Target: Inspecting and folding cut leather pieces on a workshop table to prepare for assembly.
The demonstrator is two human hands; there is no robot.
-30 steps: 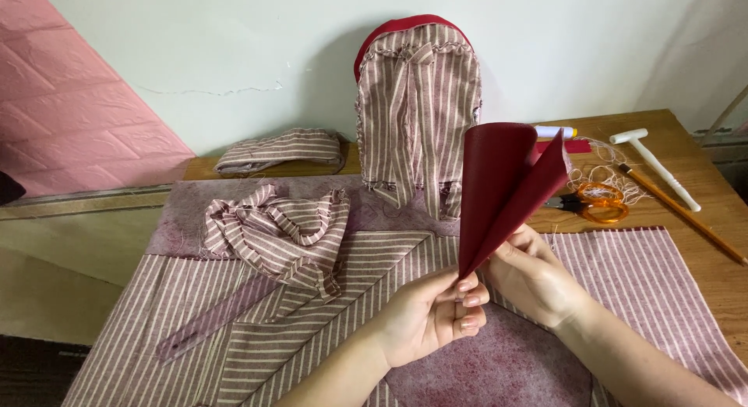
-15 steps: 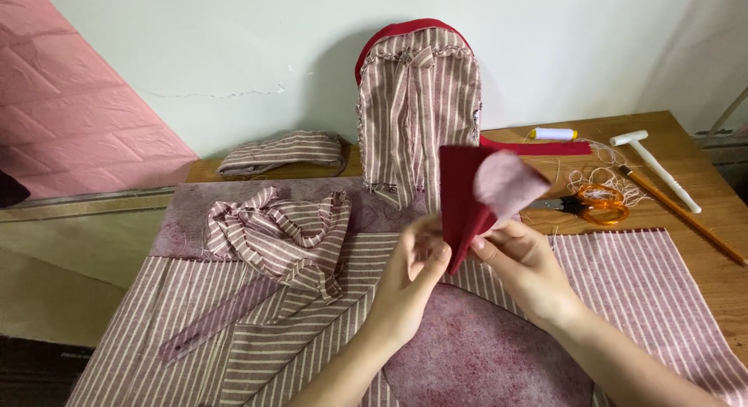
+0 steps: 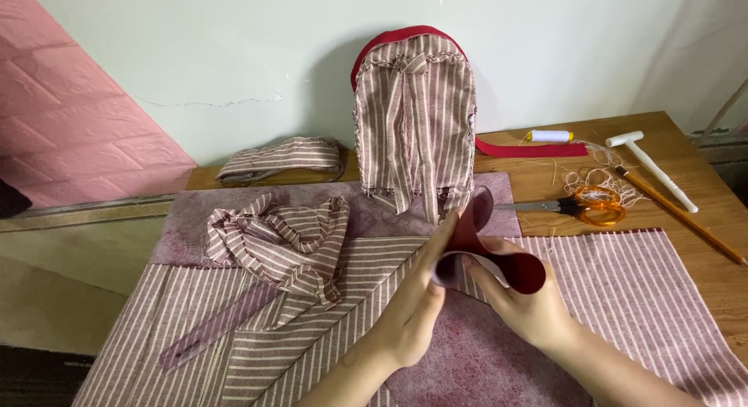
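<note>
Curling a dark red, stiff fabric piece [image 3: 487, 255] into a loop, the left hand [image 3: 417, 310] and right hand [image 3: 526, 302] both pinch its edges, just in front of the striped backpack [image 3: 414, 119]. Judging by this, shaping comes next, needing a steady pinch.

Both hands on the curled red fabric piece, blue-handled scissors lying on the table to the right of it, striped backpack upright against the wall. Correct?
One thing is off: the scissors have orange handles, not blue, as the head view shows. The rest holds: the left hand and right hand both hold the curled red fabric piece, the scissors lie on the table to its right, and the striped backpack stands upright against the wall.
</note>
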